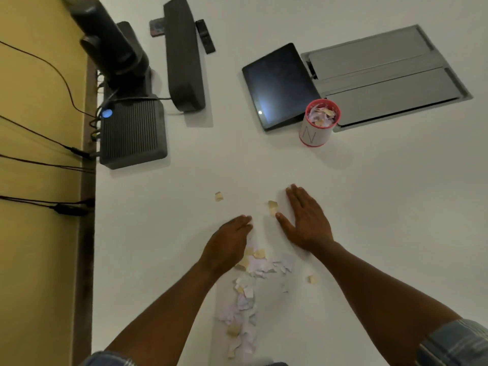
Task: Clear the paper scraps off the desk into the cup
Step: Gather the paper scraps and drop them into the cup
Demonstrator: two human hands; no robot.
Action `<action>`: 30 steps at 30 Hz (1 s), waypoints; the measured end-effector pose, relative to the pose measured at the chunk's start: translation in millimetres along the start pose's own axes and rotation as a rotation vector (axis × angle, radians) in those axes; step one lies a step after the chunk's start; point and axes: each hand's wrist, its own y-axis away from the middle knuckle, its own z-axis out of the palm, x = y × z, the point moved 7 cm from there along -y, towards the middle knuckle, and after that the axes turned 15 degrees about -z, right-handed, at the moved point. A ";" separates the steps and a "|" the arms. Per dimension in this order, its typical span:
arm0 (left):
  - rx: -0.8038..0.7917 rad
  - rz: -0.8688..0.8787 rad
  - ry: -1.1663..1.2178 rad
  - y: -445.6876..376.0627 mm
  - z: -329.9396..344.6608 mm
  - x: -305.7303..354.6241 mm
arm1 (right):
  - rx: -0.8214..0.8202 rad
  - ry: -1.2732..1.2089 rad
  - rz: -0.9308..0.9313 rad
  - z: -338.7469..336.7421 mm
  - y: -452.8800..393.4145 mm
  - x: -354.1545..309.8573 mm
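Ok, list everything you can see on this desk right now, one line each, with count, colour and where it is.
White desk top: one, fills most of the view.
Torn paper scraps: a loose pile, white, lilac and tan, near edge between the arms.
Stray tan scraps: three, one far left, one by the right thumb, one near the right forearm.
Red-rimmed white paper cup: one, partly filled with scraps, centre right.
Black tablet: one, left of the cup.
Grey floor-box cover: one, far right.
Dark ribbed box with blue light: one, left edge.
Dark speaker bar: one, far centre.
Black remote: one, beside the bar.
Left hand: on the pile.
Right hand: flat, open.
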 end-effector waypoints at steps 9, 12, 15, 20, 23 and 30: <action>0.040 -0.360 0.105 -15.3 -27.2 -63.7 | -0.131 0.017 -0.354 22.3 13.9 -92.6; -0.161 -0.357 -0.026 -40.5 -15.5 -71.4 | -0.132 -0.033 -0.408 18.4 22.0 -105.5; -0.224 -0.253 -0.137 -45.0 -7.6 -67.2 | -0.086 -0.105 -0.308 6.0 27.4 -97.5; -0.153 -0.179 -0.055 13.1 -0.5 -60.4 | 0.147 -0.198 0.027 -18.4 60.9 -49.6; -0.125 -0.198 0.105 63.7 1.0 -57.7 | 0.146 -0.104 0.231 -16.3 91.0 -22.7; 0.039 -0.713 0.264 159.6 -11.5 -96.8 | -0.102 -0.140 0.179 19.8 114.6 -53.3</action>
